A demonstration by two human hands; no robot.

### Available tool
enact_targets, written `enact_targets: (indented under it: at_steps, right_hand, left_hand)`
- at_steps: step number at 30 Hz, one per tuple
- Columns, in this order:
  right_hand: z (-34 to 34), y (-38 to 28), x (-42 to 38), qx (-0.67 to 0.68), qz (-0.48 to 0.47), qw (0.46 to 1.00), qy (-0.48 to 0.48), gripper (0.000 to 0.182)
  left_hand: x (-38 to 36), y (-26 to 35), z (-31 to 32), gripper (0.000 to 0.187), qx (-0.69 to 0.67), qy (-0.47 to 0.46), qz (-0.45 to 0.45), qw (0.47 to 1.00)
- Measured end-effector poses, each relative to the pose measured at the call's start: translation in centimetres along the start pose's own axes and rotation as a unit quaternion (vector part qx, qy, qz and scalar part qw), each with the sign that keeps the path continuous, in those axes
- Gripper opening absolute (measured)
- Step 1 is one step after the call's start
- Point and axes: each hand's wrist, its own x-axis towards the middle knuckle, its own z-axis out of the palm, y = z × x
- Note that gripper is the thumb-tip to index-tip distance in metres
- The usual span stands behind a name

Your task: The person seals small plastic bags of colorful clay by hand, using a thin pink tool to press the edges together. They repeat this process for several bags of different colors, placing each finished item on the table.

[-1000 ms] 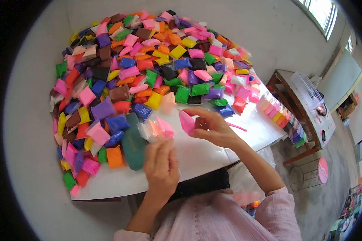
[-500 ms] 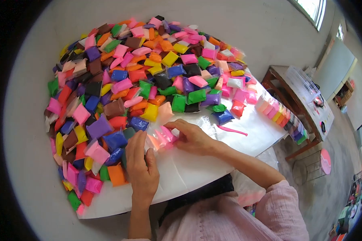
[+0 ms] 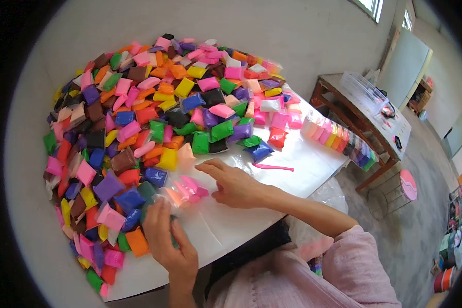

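Observation:
A clear plastic bag point(image 3: 175, 196) with pink and peach packets in it lies on the white table covering point(image 3: 231, 220). At its left end are the fingertips of my left hand point(image 3: 172, 249), fingers side by side and thumb apart. My right hand point(image 3: 236, 186) hovers just right of the bag with its index finger stretched out and the others bent, nothing visible in it. Beyond that fingertip lies a peach packet point(image 3: 186, 155). Close by are a yellow packet point(image 3: 167, 159) and a blue packet point(image 3: 155, 177).
A big heap of colourful soft packets point(image 3: 123, 118) spreads over the left and far parts of the table. To the right lie a pink plastic tool point(image 3: 273, 167) and a row of packed colours point(image 3: 339, 141). Farther off stand a wooden desk point(image 3: 362, 115) and a round stool point(image 3: 408, 185).
My right hand has come off the bag's right end, index finger now extended. My left hand stays at the bag's left end. The whole view has shifted slightly.

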Motion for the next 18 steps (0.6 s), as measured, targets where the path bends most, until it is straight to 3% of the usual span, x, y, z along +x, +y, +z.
enact_targets:
  at_steps: [4,5,8,9,14,18]
  right_hand:
    - [-3.2,1.7,-3.1,-0.019,0.018,0.993,0.114,0.040]
    - [-4.2,2.6,-3.6,-0.066,0.017,0.982,0.175,0.028]
    - [-8.3,7.5,-4.8,-0.135,0.126,0.950,0.252,0.017]
    - [-9.8,6.7,-4.9,-0.165,0.215,0.931,0.243,0.020]
    - [-11.3,10.4,-4.6,-0.290,0.266,0.890,0.231,0.027]
    - [-11.0,10.6,-2.2,-0.289,0.209,0.907,0.222,0.027]
  left_hand:
    - [-1.5,1.9,1.4,0.037,-0.103,-0.067,0.050,0.991]
    - [-1.7,2.2,2.0,0.038,-0.131,-0.101,0.055,0.985]
    - [-2.2,2.9,3.7,0.035,-0.192,-0.183,0.061,0.962]
    - [-2.1,3.1,4.2,0.031,-0.198,-0.199,0.056,0.958]
    - [-1.7,3.3,5.6,0.022,-0.179,-0.226,0.057,0.956]
    - [-1.7,3.2,5.7,0.014,-0.208,-0.233,0.016,0.950]
